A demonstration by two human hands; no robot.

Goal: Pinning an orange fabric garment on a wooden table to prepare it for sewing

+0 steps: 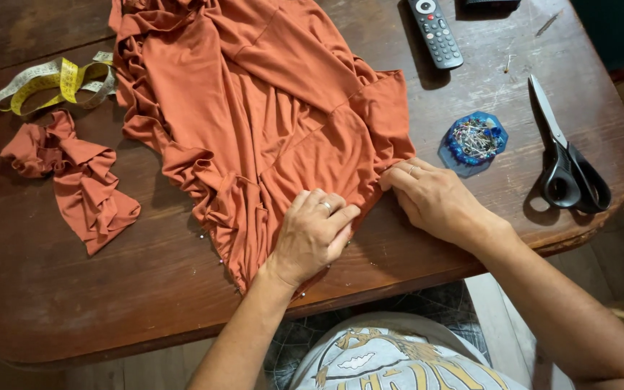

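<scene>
Over at nine o'clock, a yellow tape measure (pixel 55 85) lies looped on the dark wooden table (pixel 52 289), and just below it sits a loose ruffled scrap (pixel 74 177) of rust-orange cloth, apart from the main piece. Moving in, the big rust-orange garment (pixel 254 101) spreads from twelve o'clock down toward the centre of the table, its gathered ruffle running along its left edge and its lower hem reaching the near table edge at six o'clock. A few pin heads show along that hem.

Now the left hand (pixel 314 235) presses down flat on the lower part of the garment, fingers (pixel 326 206) held together and curled slightly over the cloth, a ring on one of them. It pins the fabric to the table rather than pinching it.

Just to its right, the right hand (pixel 435 198) sits at the garment's right edge, fingers (pixel 399 175) close together, tips touching the fabric's corner, a ring here too. Whether they pinch the edge or only rest on it, I cannot tell.

At two o'clock, a blue pin holder (pixel 474 141) full of pins lies near the right hand. Above it at one o'clock, a black remote control (pixel 435 32). Furthest right, at three o'clock, black-handled scissors (pixel 565 155) lie closed on the table.
</scene>
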